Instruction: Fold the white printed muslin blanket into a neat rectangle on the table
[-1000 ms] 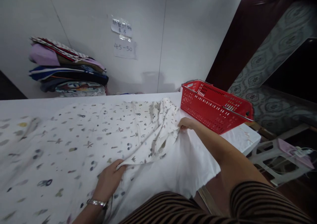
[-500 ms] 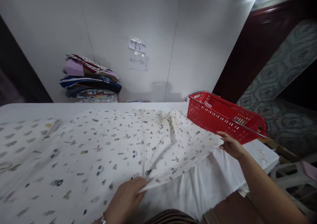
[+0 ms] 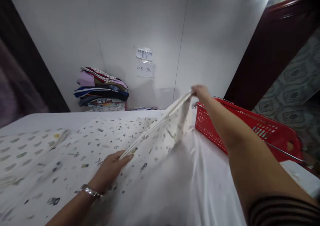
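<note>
A white cloth with small printed figures (image 3: 82, 146) lies spread over the white table (image 3: 205, 186). My left hand (image 3: 110, 169), with a bracelet at the wrist, is closed on the cloth's near edge low over the table. My right hand (image 3: 200, 91) is closed on the far corner of that same edge and holds it raised above the table. The edge stretches taut between the two hands. A fold of cloth hangs below the right hand.
A red plastic basket (image 3: 250, 129) stands at the table's right end, under my right forearm. A stack of folded fabrics (image 3: 102, 89) rests against the white wall at the back. Paper notes (image 3: 145, 61) are taped to the wall. A dark wooden doorway is on the right.
My right hand has lifted the cloth's corner from the table's right edge up and back toward the wall. My left hand keeps its hold and has shifted slightly left.
</note>
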`<control>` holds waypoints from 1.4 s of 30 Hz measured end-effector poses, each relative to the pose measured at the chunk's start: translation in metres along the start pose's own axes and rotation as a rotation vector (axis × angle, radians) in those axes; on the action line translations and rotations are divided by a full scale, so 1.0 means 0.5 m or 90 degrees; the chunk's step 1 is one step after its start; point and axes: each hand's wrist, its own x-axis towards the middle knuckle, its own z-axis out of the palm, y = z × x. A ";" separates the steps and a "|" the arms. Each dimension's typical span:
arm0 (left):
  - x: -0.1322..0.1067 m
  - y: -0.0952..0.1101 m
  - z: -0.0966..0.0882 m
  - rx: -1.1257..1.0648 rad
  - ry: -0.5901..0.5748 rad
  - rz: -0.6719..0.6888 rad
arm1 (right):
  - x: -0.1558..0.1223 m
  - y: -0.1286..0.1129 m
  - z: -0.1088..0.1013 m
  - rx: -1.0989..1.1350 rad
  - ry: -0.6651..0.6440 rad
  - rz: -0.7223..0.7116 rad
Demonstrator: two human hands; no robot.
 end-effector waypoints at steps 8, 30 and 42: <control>-0.064 0.031 0.019 0.100 -0.032 0.119 | 0.007 -0.048 -0.076 0.210 0.220 -0.257; -0.134 -0.121 0.280 0.589 -0.353 0.363 | -0.469 0.507 -0.378 -0.184 0.102 0.357; -0.152 -0.145 0.251 0.624 -0.429 0.356 | -0.507 0.531 -0.359 -0.599 -0.047 0.234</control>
